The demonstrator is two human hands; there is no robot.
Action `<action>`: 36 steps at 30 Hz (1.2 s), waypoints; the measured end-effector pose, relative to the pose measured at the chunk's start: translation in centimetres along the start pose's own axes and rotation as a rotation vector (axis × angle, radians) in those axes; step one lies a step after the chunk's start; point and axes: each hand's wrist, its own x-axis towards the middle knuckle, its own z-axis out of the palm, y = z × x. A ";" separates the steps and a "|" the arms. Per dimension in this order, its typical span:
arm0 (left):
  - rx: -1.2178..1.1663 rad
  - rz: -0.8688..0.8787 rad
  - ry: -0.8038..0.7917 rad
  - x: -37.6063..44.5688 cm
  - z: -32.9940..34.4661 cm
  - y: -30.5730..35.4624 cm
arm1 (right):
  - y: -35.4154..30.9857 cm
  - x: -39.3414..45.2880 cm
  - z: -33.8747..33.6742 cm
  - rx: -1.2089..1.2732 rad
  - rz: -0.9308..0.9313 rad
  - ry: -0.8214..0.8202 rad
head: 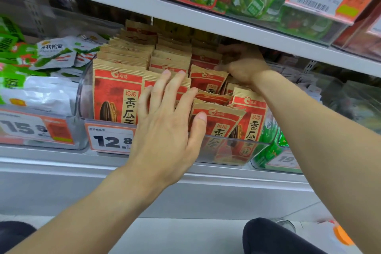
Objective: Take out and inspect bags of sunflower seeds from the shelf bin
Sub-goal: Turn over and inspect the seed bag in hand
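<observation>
A clear plastic shelf bin (231, 151) holds several rows of red and kraft-brown sunflower seed bags (117, 93). My left hand (167, 121) lies flat with straight, spread fingers against the front bags of the middle row, thumb touching a tilted bag (218, 121). My right hand (243, 64) reaches deeper into the bin on the right, under the upper shelf, with fingers curled around the tops of bags in the right row (208, 76). Some bags at the right front lean or lie askew.
The upper shelf edge (185, 16) hangs low over the bin. Green and white snack bags (53, 53) fill the bin to the left, green packs (270, 146) the one to the right. A 12.8 price tag (111, 140) fronts the seed bin. My knees show below.
</observation>
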 end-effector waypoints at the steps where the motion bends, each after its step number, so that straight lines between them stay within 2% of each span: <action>1: -0.001 -0.001 -0.001 0.0 0.0 0.0 | 0.1 0.1 0.2 -0.014 -0.005 0.005; 12: 0.000 -0.013 0.004 0.0 0.2 0.2 | 1.6 0.2 1.3 0.030 -0.082 0.187; 27: 0.011 -0.012 0.006 0.0 0.3 0.1 | 1.3 -0.6 0.7 -0.022 -0.168 0.197; 32: 0.011 -0.007 0.010 0.0 0.4 0.1 | 1.3 -1.2 0.2 0.026 -0.158 0.135; 36: 0.009 -0.001 0.007 0.0 0.4 -0.1 | 0.8 -1.8 -0.2 -0.035 -0.187 0.087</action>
